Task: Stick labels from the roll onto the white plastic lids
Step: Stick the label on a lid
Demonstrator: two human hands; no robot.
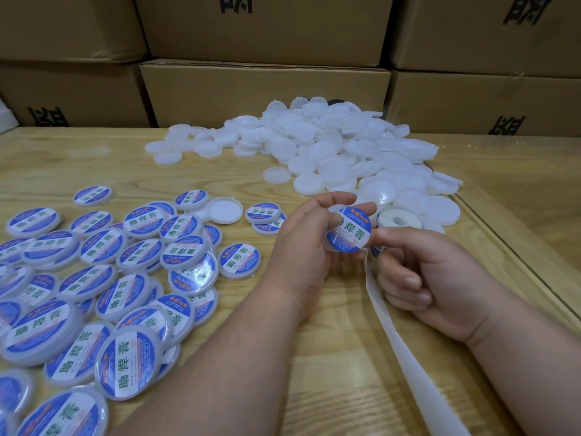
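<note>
My left hand [306, 243] grips a white lid [349, 229] by its rim, and a round blue label covers its top. My right hand [427, 275] presses a fingertip against the label's right edge while its other fingers curl around the white backing strip [405, 347], which trails toward the lower right. The label roll [399, 220] lies flat on the table just behind the held lid. A heap of plain white lids [330, 152] sits at the back centre. Several labelled lids [125, 284] are spread over the left of the table.
A wooden table [330, 357] carries everything; its right edge [515, 256] runs diagonally past my right hand. Stacked cardboard boxes [264, 89] wall off the far side. One unlabelled lid [224, 209] lies upside down among the labelled ones.
</note>
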